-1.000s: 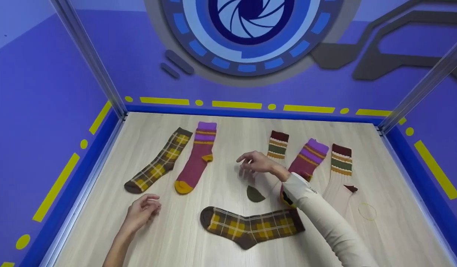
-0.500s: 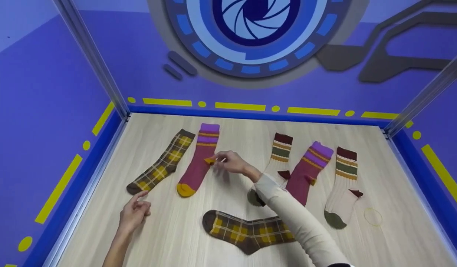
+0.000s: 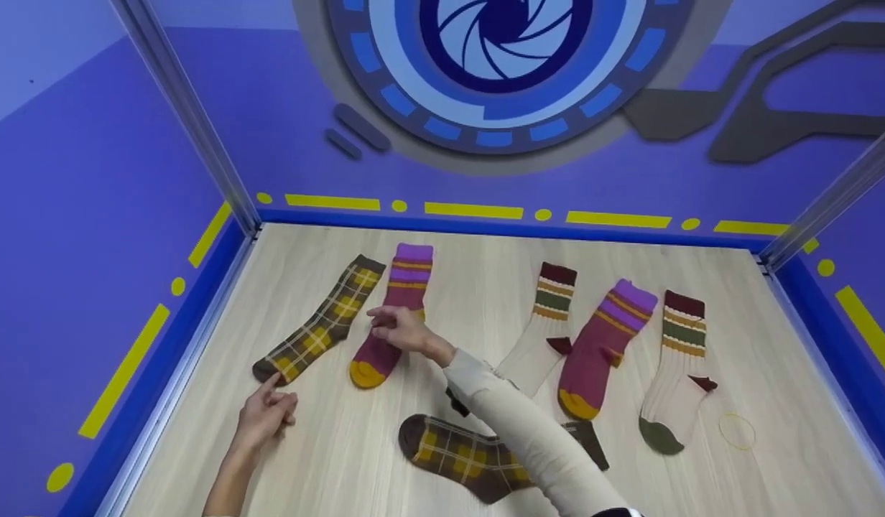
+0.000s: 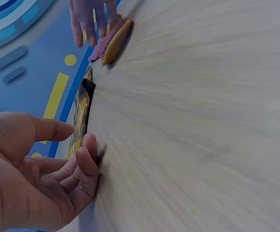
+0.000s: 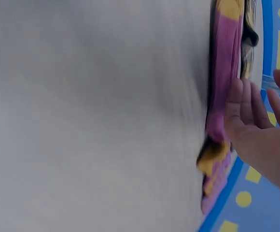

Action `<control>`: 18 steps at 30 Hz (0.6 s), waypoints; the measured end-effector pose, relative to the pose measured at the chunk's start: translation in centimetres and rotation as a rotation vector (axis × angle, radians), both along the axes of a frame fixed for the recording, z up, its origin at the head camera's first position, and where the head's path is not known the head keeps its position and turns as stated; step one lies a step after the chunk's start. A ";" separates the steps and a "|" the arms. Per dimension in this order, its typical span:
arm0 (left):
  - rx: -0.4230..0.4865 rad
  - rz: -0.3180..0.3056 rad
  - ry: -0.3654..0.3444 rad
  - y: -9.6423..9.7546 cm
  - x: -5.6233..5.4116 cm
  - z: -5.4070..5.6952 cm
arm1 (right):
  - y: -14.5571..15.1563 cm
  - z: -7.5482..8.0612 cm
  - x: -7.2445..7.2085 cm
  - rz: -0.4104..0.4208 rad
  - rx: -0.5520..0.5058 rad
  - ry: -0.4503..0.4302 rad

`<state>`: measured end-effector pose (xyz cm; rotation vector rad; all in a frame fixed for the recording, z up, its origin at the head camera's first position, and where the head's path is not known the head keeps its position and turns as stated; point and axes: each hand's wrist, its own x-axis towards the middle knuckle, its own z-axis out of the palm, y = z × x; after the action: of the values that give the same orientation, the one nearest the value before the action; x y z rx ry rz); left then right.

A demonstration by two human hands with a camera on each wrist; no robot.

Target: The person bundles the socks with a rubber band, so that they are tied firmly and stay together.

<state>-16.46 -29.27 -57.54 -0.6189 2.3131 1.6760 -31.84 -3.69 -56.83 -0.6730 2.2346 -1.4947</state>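
Observation:
In the head view, a brown-and-yellow plaid sock [image 3: 324, 319] lies slanted at the left of the table. My left hand [image 3: 259, 418] is at its dark toe, index finger stretched out to the toe's edge, the other fingers loosely bent. The left wrist view has this hand [image 4: 31, 188] with thumb and fingers apart near the sock [image 4: 83, 108]. To the right lies a maroon sock [image 3: 408, 276] with a purple cuff and mustard toe. My right hand [image 3: 406, 332] hovers over its middle, hiding part of the heel. Its fingers are loosely extended and hold nothing.
A second plaid sock [image 3: 457, 454] lies crosswise in front, partly under my right sleeve [image 3: 536, 441]. On the right are a cream striped-cuff sock [image 3: 554, 305], another maroon sock [image 3: 593, 359] and a second cream sock [image 3: 676, 380]. A thin yellow ring [image 3: 737, 431] lies beside them. Blue walls enclose the table.
My right hand has swept left from beside the cream sock to above the left maroon sock. The left hand's index finger has straightened and reached the plaid sock's toe.

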 end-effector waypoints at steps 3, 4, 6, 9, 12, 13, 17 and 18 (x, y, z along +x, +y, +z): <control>0.006 0.014 -0.012 -0.2 0.4 -0.3 | -2.1 -0.5 0.2 0.005 -0.011 0.016; 0.009 0.018 -0.012 -0.2 0.5 -0.4 | -2.8 -0.6 0.2 0.019 0.009 0.042; 0.013 0.025 -0.011 -0.2 0.6 -0.6 | -3.9 -0.7 0.4 0.066 0.080 0.089; 0.024 0.028 -0.001 -0.1 0.6 -0.7 | -5.0 -0.7 0.7 0.119 0.257 0.163; 0.039 0.027 0.012 0.0 0.4 -0.7 | -5.4 -0.6 1.0 0.132 0.416 0.209; 0.043 0.029 0.014 -0.1 0.3 -0.6 | -5.4 -0.6 1.1 0.133 0.452 0.215; 0.046 0.027 0.003 -0.7 0.1 -0.2 | -5.5 -0.3 1.1 0.146 0.531 0.242; 0.038 0.031 -0.001 -0.9 0.1 0.0 | -5.5 -0.1 1.1 0.153 0.539 0.252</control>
<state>-16.37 -30.18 -57.55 -0.6517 2.2767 1.7286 -30.71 -9.23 -56.98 -0.8590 2.5452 -0.7106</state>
